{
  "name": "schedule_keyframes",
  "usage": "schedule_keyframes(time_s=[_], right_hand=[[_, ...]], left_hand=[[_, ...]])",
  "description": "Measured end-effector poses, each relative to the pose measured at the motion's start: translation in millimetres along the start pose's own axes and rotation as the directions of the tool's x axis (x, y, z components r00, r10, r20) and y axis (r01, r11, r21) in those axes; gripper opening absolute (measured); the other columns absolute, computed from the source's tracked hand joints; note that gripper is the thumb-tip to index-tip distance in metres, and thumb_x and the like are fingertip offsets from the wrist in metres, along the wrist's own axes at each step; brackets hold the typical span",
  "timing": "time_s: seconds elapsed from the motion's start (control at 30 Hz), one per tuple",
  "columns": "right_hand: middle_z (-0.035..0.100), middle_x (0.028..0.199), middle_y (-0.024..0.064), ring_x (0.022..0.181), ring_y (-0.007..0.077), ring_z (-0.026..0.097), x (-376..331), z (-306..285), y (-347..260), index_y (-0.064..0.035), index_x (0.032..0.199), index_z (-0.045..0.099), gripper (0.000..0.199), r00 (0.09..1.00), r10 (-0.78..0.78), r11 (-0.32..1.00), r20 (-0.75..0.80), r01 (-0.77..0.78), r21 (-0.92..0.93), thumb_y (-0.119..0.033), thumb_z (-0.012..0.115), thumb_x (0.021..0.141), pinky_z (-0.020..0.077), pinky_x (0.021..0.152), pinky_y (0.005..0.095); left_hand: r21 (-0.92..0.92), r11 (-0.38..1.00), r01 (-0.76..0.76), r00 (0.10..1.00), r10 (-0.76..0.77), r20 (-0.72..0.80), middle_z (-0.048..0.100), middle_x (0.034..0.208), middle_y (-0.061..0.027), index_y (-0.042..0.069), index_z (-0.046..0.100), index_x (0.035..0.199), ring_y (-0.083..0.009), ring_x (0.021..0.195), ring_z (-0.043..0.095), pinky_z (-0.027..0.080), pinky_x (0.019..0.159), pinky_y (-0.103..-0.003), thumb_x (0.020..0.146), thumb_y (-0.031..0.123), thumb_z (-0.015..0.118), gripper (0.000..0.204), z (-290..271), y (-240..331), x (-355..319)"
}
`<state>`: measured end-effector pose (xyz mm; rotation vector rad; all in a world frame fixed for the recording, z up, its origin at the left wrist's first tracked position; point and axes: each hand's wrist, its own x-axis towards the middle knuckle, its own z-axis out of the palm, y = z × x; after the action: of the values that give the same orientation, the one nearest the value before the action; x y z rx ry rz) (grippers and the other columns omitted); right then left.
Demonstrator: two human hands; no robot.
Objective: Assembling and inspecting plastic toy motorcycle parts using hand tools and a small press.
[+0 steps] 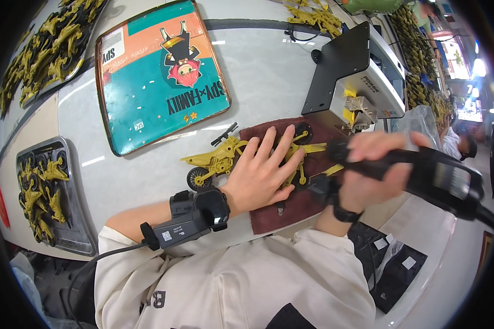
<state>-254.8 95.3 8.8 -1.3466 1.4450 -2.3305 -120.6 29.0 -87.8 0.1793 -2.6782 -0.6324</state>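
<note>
Label [452, 181], blurred, marks black tool [421, 169] in right fingers [372, 145].

On the tabletop [263, 71] before me, a toy motorcycle [219, 159] lies partly on a cloth [269, 219], under my left hand [263, 164]. Behind it: a tin [142, 98] leftward, a machine [332, 71] rightward. Left of me, a tray [74, 241] holds more motorcycles [52, 171].
</note>
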Motion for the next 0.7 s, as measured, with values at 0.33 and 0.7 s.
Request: schedule_keyframes(time_s=[0.33, 0.7], right_hand=[[0.051, 0.061, 0.0094, 0.047, 0.0174, 0.049, 59.4, -27.3, 3.0, 0.0028, 0.112, 0.036, 0.041, 0.948, -0.116, 0.933, -0.297, 0.002, -0.360, -0.016, 0.056, 0.082, 0.0451, 0.047, 0.0296], [0.050, 0.065, 0.0104, 0.048, 0.0188, 0.048, 6.1, -0.5, 7.7, -0.0010, 0.119, 0.031, 0.048, 0.995, 0.067, 0.992, -0.070, -0.074, -0.103, -0.022, 0.055, 0.083, 0.0448, 0.050, 0.0346]], left_hand=[[-0.015, 0.999, 0.044, 0.998, -0.044, 0.047, 0.033, 0.139, -0.0189, 0.010, 0.044, 0.128, -0.0371, 0.113, 0.042, 0.036, 0.088, -0.044, 0.067, 0.042, 0.067, 0.072, -3.1, 0.3, 3.2], [0.000, 1.000, 0.011, 0.999, -0.011, 0.035, 0.031, 0.140, -0.0182, 0.017, 0.046, 0.129, -0.0382, 0.112, 0.041, 0.036, 0.088, -0.044, 0.069, 0.042, 0.066, 0.068, -2.5, -0.1, 2.5]])
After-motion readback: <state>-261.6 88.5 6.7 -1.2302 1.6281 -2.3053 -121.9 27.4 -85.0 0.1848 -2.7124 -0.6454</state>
